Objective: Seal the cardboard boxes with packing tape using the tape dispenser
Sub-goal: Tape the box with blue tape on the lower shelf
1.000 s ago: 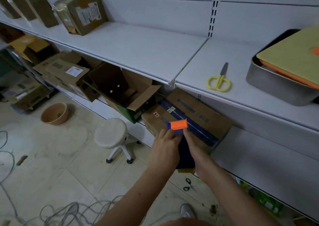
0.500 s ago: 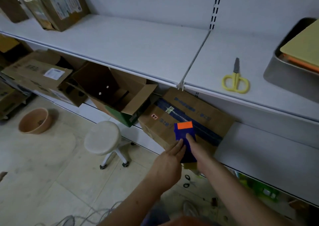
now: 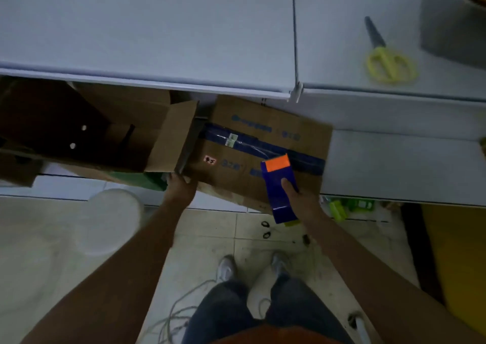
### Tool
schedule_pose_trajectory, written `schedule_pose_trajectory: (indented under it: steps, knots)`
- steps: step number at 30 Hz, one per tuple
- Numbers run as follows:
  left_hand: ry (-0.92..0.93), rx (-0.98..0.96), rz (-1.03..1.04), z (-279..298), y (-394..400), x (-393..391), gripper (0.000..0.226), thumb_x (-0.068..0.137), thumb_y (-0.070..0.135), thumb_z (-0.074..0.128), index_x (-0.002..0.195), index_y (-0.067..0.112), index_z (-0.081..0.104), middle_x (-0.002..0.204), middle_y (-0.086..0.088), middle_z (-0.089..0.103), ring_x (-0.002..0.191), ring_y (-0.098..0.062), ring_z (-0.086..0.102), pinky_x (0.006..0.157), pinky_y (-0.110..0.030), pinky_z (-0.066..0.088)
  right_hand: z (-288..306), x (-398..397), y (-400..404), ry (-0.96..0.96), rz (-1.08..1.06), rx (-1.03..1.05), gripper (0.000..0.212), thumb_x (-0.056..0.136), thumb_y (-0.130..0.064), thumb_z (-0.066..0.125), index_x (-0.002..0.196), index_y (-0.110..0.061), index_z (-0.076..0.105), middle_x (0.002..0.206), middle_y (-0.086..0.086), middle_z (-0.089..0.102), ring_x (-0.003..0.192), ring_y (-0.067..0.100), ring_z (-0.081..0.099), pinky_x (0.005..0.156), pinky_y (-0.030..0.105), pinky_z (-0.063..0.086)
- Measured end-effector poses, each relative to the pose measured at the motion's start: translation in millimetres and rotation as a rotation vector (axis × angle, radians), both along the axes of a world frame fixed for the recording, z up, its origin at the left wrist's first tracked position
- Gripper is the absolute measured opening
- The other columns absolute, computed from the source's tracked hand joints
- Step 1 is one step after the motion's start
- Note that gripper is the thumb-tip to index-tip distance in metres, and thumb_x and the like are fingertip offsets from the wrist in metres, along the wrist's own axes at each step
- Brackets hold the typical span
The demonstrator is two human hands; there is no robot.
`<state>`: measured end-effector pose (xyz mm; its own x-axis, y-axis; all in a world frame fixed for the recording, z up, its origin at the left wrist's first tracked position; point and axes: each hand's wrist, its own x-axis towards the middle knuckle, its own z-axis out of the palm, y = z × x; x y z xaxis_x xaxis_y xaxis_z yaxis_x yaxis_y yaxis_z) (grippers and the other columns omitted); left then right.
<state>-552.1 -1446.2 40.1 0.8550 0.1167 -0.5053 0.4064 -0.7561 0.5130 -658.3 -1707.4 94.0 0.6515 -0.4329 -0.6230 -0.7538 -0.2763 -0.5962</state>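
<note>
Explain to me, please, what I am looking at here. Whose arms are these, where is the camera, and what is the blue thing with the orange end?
No machine is here: a person wears one camera on the head, looking down, so you see that person's own arms, legs and shoes. The right hand grips the tape dispenser, the blue thing with the orange end, and holds it over a closed cardboard box on the lower shelf. Dark blue tape already runs across that box's top. The left hand holds the box's left corner. Beside it stands an open box. On the upper shelf lie yellow scissors. A white stool stands on the floor.
</note>
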Motion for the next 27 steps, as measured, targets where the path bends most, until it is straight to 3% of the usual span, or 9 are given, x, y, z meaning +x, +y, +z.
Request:
schedule_pose_trajectory:
  steps: [3, 6, 9, 15, 17, 19, 20, 23, 27]
  knots:
    - [0.042, -0.095, 0.033, -11, -7, 3, 0.039, 0.098, 0.034, 0.059, 0.121, 0.002, 0.057, 0.118, -0.022, 0.063, 0.111, -0.039, 0.061, 0.098, -0.048, 0.049, 0, -7, -7, 0.014, 0.013, -0.056, 0.056, 0.098, -0.054, 0.043, 0.062, -0.011, 0.035, 0.058, 0.006, 0.04, 0.051, 0.016, 0.037, 0.05, 0.027, 0.027]
    - [0.116, -0.191, 0.045, -18, -31, -15, 0.021, 0.091, 0.032, 0.07, 0.095, 0.013, 0.06, 0.091, -0.011, 0.07, 0.09, -0.031, 0.069, 0.087, -0.045, 0.057, 2, -18, -21, 0.029, 0.018, -0.14, 0.058, 0.098, -0.054, 0.041, 0.059, -0.012, 0.034, 0.054, 0.004, 0.038, 0.048, 0.017, 0.036, 0.047, 0.027, 0.026]
    - [0.303, -0.414, 0.093, -14, -77, -37, 0.028, 0.085, 0.016, 0.078, 0.106, 0.008, 0.06, 0.098, -0.017, 0.072, 0.079, -0.026, 0.07, 0.074, -0.033, 0.061, 5, -32, -33, -0.055, -0.081, -0.103, 0.056, 0.097, -0.05, 0.047, 0.058, -0.013, 0.032, 0.051, 0.004, 0.036, 0.046, 0.016, 0.034, 0.047, 0.027, 0.026]
    - [0.405, -0.627, -0.055, 2, -146, -56, 0.036, 0.091, 0.003, 0.066, 0.127, 0.001, 0.059, 0.1, -0.014, 0.066, 0.091, -0.027, 0.061, 0.089, -0.04, 0.052, 8, -55, -56, -0.071, -0.201, -0.061, 0.054, 0.095, -0.055, 0.047, 0.062, -0.014, 0.039, 0.054, 0.005, 0.04, 0.048, 0.019, 0.037, 0.048, 0.027, 0.027]
    - [0.245, -0.539, -0.199, 13, -148, -57, 0.037, 0.095, 0.005, 0.062, 0.131, 0.003, 0.057, 0.114, -0.007, 0.061, 0.1, -0.021, 0.057, 0.082, -0.023, 0.049, 10, -59, -61, -0.062, -0.23, -0.057, 0.054, 0.095, -0.057, 0.047, 0.063, -0.013, 0.042, 0.056, 0.006, 0.043, 0.049, 0.019, 0.04, 0.05, 0.028, 0.03]
    - [-0.038, -0.479, -0.312, 29, -147, -60, 0.035, 0.095, 0.006, 0.062, 0.13, 0.007, 0.058, 0.114, 0.0, 0.054, 0.102, -0.015, 0.055, 0.068, -0.002, 0.041, 12, -61, -63, -0.069, -0.253, -0.042, 0.055, 0.094, -0.059, 0.047, 0.066, -0.012, 0.044, 0.059, 0.008, 0.046, 0.054, 0.022, 0.043, 0.055, 0.031, 0.033]
    - [-0.158, -0.491, -0.348, 37, -145, -63, 0.035, 0.094, 0.008, 0.064, 0.129, 0.013, 0.058, 0.114, 0.002, 0.052, 0.103, -0.014, 0.056, 0.068, 0.0, 0.041, 13, -62, -62, -0.067, -0.257, -0.034, 0.055, 0.093, -0.06, 0.047, 0.067, -0.011, 0.045, 0.06, 0.009, 0.046, 0.055, 0.022, 0.045, 0.057, 0.031, 0.033]
    - [-0.412, -0.544, -0.59, 52, -141, -72, 0.045, 0.091, 0.019, 0.071, 0.131, 0.029, 0.054, 0.12, 0.01, 0.049, 0.111, -0.006, 0.05, 0.089, -0.009, 0.042, 15, -59, -53, -0.053, -0.247, -0.008, 0.058, 0.094, -0.06, 0.046, 0.065, -0.011, 0.043, 0.058, 0.007, 0.044, 0.052, 0.02, 0.042, 0.054, 0.028, 0.032]
    - [-0.541, -0.426, -0.827, 57, -137, -78, 0.062, 0.084, 0.037, 0.074, 0.141, 0.024, 0.051, 0.133, 0.003, 0.051, 0.121, -0.013, 0.045, 0.102, -0.03, 0.045, 16, -46, -32, -0.026, -0.194, -0.016, 0.058, 0.095, -0.06, 0.044, 0.062, -0.013, 0.043, 0.058, 0.005, 0.047, 0.051, 0.017, 0.045, 0.051, 0.025, 0.034]
